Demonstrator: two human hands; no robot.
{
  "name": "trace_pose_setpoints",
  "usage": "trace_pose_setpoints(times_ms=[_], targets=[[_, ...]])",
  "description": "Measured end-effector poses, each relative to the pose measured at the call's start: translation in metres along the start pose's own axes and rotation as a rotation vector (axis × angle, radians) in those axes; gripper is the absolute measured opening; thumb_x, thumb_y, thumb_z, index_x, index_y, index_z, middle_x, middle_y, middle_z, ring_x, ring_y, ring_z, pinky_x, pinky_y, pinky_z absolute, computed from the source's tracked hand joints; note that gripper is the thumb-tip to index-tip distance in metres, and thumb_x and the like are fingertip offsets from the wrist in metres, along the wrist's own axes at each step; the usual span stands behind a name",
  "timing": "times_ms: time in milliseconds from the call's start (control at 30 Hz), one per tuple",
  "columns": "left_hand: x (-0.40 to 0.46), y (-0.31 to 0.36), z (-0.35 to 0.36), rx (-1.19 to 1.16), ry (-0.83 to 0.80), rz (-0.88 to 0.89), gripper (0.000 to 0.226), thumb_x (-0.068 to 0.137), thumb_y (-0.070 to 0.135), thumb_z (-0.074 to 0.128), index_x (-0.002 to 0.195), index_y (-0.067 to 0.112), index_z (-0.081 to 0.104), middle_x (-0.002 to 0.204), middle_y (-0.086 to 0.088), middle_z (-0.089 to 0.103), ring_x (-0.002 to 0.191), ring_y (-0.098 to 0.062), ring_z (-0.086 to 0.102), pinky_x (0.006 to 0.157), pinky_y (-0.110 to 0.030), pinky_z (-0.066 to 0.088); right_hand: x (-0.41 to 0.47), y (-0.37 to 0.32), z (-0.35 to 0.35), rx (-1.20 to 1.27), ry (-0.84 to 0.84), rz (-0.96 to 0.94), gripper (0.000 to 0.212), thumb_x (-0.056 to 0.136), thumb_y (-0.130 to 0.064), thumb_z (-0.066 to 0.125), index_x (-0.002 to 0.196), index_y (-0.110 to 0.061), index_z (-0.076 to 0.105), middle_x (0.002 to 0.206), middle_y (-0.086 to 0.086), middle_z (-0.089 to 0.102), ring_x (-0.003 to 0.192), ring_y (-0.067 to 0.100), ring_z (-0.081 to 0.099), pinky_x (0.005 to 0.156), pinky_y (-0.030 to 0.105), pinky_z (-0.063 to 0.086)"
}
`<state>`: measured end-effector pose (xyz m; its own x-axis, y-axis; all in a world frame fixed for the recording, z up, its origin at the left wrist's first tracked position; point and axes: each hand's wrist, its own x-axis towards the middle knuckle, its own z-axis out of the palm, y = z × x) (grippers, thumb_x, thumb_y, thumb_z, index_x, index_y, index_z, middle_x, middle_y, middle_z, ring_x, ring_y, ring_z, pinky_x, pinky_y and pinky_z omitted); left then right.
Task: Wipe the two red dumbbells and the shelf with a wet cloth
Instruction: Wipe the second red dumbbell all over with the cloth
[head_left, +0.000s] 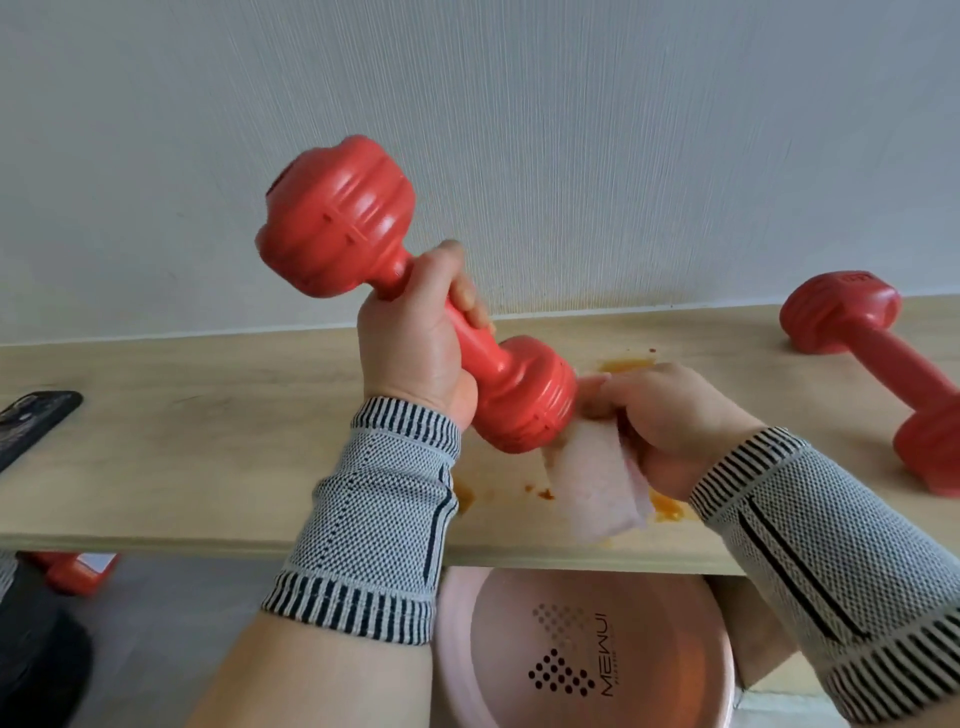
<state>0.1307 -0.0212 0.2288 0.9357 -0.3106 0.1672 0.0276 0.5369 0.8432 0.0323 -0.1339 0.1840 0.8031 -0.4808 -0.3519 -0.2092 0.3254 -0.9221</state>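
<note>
My left hand (415, 332) grips the handle of a red dumbbell (337, 213), held tilted above the wooden shelf (208, 441) with one head up to the left and the other down to the right. My right hand (670, 415) holds a folded pale pink cloth (597, 488) pressed against the lower head of that dumbbell. A second red dumbbell (872, 364) lies on the shelf at the far right. Orange stains (623, 365) mark the shelf near my right hand and along its front edge.
A dark phone (31, 421) lies on the shelf at the left edge. Below the shelf sit a pink basin (587, 649) and a red object (78, 569) on the floor. A white wall rises behind the shelf.
</note>
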Motion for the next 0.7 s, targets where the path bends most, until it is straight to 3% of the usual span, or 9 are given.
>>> trace_pose_setpoints(times_ms=[133, 200, 300, 367, 467, 567, 633, 700], targets=[[-0.003, 0.005, 0.001, 0.016, -0.04, -0.062, 0.028, 0.087, 0.017, 0.062, 0.061, 0.017, 0.052, 0.054, 0.002, 0.049, 0.05, -0.014, 0.048, 0.057, -0.028, 0.04, -0.003, 0.003, 0.006, 0.152, -0.126, 0.088, 0.022, 0.092, 0.001, 0.042, 0.105, 0.003, 0.059, 0.093, 0.023, 0.058, 0.078, 0.032, 0.06, 0.074, 0.043, 0.054], [0.0, 0.007, -0.001, 0.216, 0.012, -0.087, 0.03, 0.088, 0.036, 0.066, 0.066, 0.019, 0.056, 0.061, 0.004, 0.054, 0.063, -0.015, 0.054, 0.07, -0.034, 0.045, -0.001, 0.007, 0.008, 0.195, -0.098, 0.074, 0.021, 0.091, 0.004, 0.041, 0.103, 0.004, 0.058, 0.094, 0.024, 0.058, 0.084, 0.035, 0.06, 0.079, 0.046, 0.054], [0.004, 0.0, -0.003, 0.53, 0.089, -0.078, 0.043, 0.088, 0.061, 0.055, 0.086, 0.019, 0.059, 0.082, 0.003, 0.061, 0.085, -0.019, 0.062, 0.091, -0.045, 0.052, 0.001, 0.013, 0.015, 0.185, -0.044, 0.032, 0.019, 0.087, 0.01, 0.044, 0.091, 0.007, 0.063, 0.09, 0.025, 0.062, 0.083, 0.035, 0.063, 0.084, 0.05, 0.054], [0.005, -0.003, -0.001, 0.536, 0.159, -0.066, 0.038, 0.091, 0.054, 0.055, 0.095, 0.016, 0.06, 0.084, 0.002, 0.063, 0.082, -0.017, 0.064, 0.089, -0.044, 0.053, 0.0, 0.014, 0.019, 0.187, -0.025, -0.018, 0.024, 0.085, 0.014, 0.044, 0.076, 0.004, 0.064, 0.082, 0.024, 0.064, 0.08, 0.035, 0.065, 0.082, 0.047, 0.055], [0.011, 0.0, 0.001, 0.17, 0.236, -0.149, 0.017, 0.095, 0.023, 0.061, 0.081, 0.012, 0.059, 0.066, 0.003, 0.059, 0.06, -0.009, 0.061, 0.073, -0.03, 0.053, 0.0, 0.014, 0.019, 0.12, -0.017, -0.103, 0.031, 0.084, 0.016, 0.041, 0.078, 0.0, 0.067, 0.082, 0.024, 0.067, 0.083, 0.036, 0.066, 0.084, 0.045, 0.055], [0.012, 0.001, -0.006, 0.0, 0.227, -0.21, 0.014, 0.089, 0.008, 0.065, 0.076, 0.01, 0.061, 0.06, 0.002, 0.058, 0.056, -0.011, 0.059, 0.066, -0.027, 0.051, 0.006, 0.009, 0.007, -0.255, 0.229, -0.329, 0.034, 0.084, 0.005, 0.051, 0.088, -0.019, 0.074, 0.084, 0.007, 0.072, 0.089, 0.027, 0.069, 0.082, 0.036, 0.056], [0.011, -0.004, -0.013, 0.065, 0.189, -0.166, 0.016, 0.086, 0.007, 0.064, 0.071, 0.012, 0.059, 0.056, 0.001, 0.057, 0.055, -0.013, 0.057, 0.062, -0.028, 0.047, 0.003, -0.001, 0.003, -0.404, 0.401, -0.587, 0.023, 0.087, -0.008, 0.061, 0.087, -0.026, 0.075, 0.088, -0.002, 0.071, 0.09, 0.02, 0.067, 0.079, 0.034, 0.055], [0.01, -0.009, -0.017, 0.168, 0.132, -0.094, 0.016, 0.079, 0.005, 0.062, 0.065, 0.012, 0.055, 0.055, -0.002, 0.055, 0.054, -0.017, 0.053, 0.059, -0.03, 0.042, -0.006, -0.006, 0.01, -0.636, 0.426, -0.934, 0.02, 0.088, -0.011, 0.062, 0.085, -0.025, 0.076, 0.093, -0.006, 0.069, 0.088, 0.018, 0.064, 0.075, 0.035, 0.054]])
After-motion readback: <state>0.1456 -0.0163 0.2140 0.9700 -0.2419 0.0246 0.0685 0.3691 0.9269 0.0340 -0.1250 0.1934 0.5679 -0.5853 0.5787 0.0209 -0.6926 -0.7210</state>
